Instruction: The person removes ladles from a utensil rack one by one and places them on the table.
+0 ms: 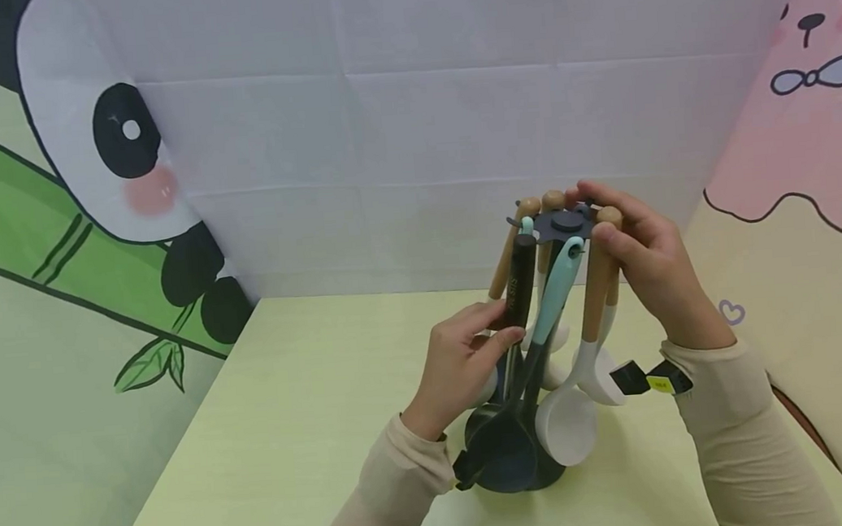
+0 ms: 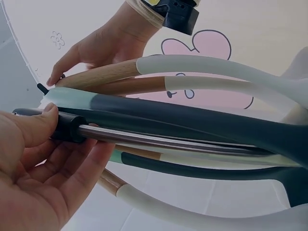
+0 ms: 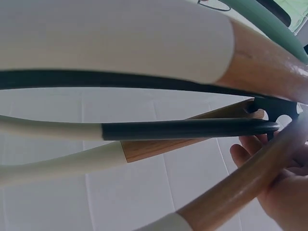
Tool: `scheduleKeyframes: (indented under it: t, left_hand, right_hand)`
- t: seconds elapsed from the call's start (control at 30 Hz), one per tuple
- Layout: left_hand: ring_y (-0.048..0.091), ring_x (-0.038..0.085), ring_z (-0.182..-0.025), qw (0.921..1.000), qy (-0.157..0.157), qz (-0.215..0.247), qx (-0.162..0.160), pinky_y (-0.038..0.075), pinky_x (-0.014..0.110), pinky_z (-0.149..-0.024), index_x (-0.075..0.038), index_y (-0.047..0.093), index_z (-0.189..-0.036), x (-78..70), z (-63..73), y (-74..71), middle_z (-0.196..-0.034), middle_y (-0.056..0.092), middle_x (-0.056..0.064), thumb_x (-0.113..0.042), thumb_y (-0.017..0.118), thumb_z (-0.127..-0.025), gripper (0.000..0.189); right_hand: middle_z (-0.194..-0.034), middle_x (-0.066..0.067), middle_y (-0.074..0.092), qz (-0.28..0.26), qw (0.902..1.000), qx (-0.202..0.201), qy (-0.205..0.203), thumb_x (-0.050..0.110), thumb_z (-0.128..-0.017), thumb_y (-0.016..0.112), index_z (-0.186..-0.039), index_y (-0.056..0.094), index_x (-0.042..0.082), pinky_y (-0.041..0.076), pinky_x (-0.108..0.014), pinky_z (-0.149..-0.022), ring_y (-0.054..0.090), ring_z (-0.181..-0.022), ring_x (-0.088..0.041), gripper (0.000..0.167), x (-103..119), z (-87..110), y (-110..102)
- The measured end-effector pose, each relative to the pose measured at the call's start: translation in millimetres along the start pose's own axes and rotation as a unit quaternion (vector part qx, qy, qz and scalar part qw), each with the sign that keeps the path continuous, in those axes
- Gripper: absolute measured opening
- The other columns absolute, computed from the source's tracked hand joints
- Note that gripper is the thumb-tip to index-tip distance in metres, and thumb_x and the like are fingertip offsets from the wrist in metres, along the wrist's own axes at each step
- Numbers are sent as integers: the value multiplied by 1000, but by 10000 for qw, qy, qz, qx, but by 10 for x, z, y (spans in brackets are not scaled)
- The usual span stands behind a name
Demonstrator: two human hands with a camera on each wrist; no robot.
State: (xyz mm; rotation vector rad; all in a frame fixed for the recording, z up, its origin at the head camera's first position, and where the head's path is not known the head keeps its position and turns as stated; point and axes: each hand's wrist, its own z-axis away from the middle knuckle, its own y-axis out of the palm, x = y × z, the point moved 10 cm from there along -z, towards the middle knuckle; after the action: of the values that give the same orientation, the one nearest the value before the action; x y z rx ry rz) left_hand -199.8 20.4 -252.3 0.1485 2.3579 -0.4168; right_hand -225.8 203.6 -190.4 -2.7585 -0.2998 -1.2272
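A utensil rack (image 1: 563, 223) with a dark hub on top stands on the table, hung round with kitchen tools. My left hand (image 1: 463, 362) pinches the black handle (image 1: 521, 280) of one tool between thumb and fingers. A shiny metal shaft (image 2: 115, 133) runs from that handle; its working end is hidden behind a dark ladle (image 1: 503, 445) with a turquoise handle (image 1: 558, 290). At the top, my right hand (image 1: 648, 259) grips the rack's edge, its thumb against a wooden handle (image 1: 597, 283) that belongs to a white ladle (image 1: 568, 428).
More wooden-handled white tools hang at the rack's far side, close to both hands. The rack stands on a pale yellow table (image 1: 294, 435). Behind rises a white creased backdrop (image 1: 419, 133), with a panda print to the left and a pink cartoon animal to the right.
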Motion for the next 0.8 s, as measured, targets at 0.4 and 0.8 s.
scheduleKeyframes:
  t: [0.4, 0.8]
  left_hand:
    - [68, 25, -90, 9995, -272, -161, 16, 59, 28, -69, 6, 68, -121, 96, 126, -186, -101, 71, 15, 1, 72, -88, 33]
    - [69, 27, -89, 9989, -447, -93, -60, 60, 30, -71, 6, 68, -118, 119, 317, -514, -101, 69, 15, 2, 71, -89, 29]
  right_hand:
    - [-137, -13, 55, -23, 10000, -19, 47, 11, -100, 58, -137, 59, 5, 45, -24, -97, 44, -128, -26, 38, 23, -10, 72]
    - [-137, -10, 54, -21, 10000, -64, 52, 13, -99, 61, -134, 62, 3, 42, -25, -99, 40, -131, -27, 36, 109, 85, 251]
